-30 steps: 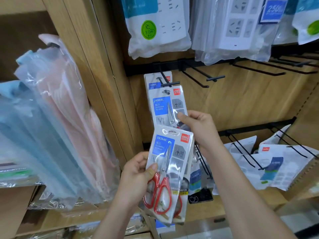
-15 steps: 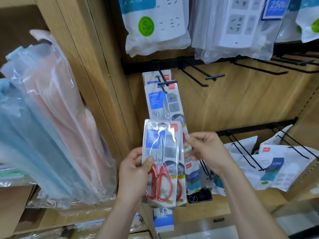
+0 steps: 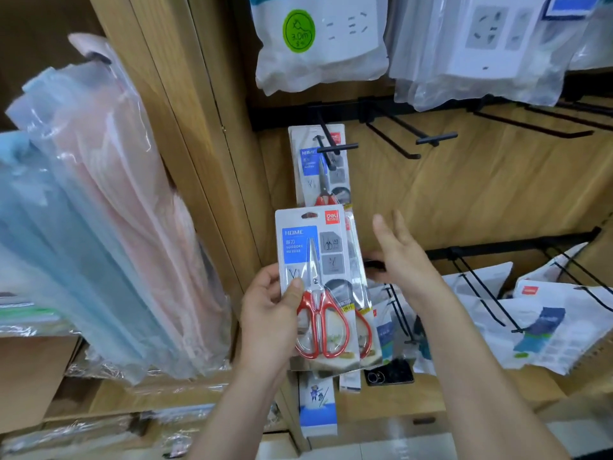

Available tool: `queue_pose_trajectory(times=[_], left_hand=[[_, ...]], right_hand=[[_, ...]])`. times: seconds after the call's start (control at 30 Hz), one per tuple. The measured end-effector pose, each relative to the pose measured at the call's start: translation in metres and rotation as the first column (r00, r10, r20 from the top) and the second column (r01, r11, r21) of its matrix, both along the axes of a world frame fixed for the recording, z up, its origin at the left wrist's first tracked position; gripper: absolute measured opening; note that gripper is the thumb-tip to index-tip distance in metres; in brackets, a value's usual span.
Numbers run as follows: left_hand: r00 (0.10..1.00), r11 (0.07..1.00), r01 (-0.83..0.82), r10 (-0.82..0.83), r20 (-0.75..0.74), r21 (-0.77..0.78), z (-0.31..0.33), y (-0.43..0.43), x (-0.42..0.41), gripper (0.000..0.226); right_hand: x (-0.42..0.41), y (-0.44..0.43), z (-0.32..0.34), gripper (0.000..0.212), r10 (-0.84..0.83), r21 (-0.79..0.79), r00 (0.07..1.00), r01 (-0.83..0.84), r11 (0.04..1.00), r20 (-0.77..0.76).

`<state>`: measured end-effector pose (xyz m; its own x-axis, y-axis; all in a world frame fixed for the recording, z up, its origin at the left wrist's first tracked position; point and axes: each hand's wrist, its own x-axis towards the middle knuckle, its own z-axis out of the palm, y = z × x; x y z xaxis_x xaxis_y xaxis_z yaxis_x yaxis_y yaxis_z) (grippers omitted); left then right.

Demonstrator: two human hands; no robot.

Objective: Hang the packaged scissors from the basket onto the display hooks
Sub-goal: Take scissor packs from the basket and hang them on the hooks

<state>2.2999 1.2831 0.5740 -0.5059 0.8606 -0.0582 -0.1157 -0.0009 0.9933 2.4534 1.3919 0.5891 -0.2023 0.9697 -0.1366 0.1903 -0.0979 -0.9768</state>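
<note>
**Hang hole up, hook straight above**

The front pack of scissors stands upright, its long axis near vertical: hang hole at the top, red handles at the bottom. A second pack sits just behind it, offset to the right. We see the left hand clamped on both, with the thumb pressed on the front face near the pivot and the fingers curled behind.

From that hole, the loaded hook lies above and a little to the right, its tip pointing out toward us. A hung pack already dangles from it, its lower end just behind the top edge of the front pack. An empty hook juts out further right on the same rail.

The right hand is to the right of the packs, fingers straight and spread, holding nothing and touching neither pack. We judge it the hand free to take the front pack by its top. The move is a lift along the pack's own axis. We cannot see the basket.
</note>
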Motion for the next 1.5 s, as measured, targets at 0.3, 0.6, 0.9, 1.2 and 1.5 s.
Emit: queue_pose_trajectory(times=[0.3,0.6,0.9,1.2,1.5], left_hand=[[0.996,0.997,0.067,-0.069,0.065,0.028,0.007,0.019,0.014,0.018],[0.99,0.991,0.133,-0.132,0.046,-0.021,0.011,0.022,0.022,0.021],[0.98,0.987,0.128,-0.111,-0.162,0.096,0.016,-0.001,0.009,0.021],[0.976,0.98,0.117,-0.083,-0.203,0.163,0.038,0.01,0.013,0.017],[0.964,0.987,0.107,-0.073,-0.258,0.123,0.048,0.014,0.012,0.029]], right_hand=[[0.027,-0.064,-0.022,0.024,0.065,0.092,0.971,-0.045,0.995,-0.23],[0.025,-0.079,-0.03,0.03,-0.026,0.1,0.952,0.059,0.993,-0.305],[0.046,-0.075,-0.037,0.027,-0.051,0.038,0.899,0.075,0.996,-0.434],[0.043,-0.079,-0.026,0.027,-0.021,0.124,0.904,0.082,0.989,-0.427],[0.04,-0.084,-0.023,0.033,0.01,0.124,0.907,0.046,0.991,-0.42]])
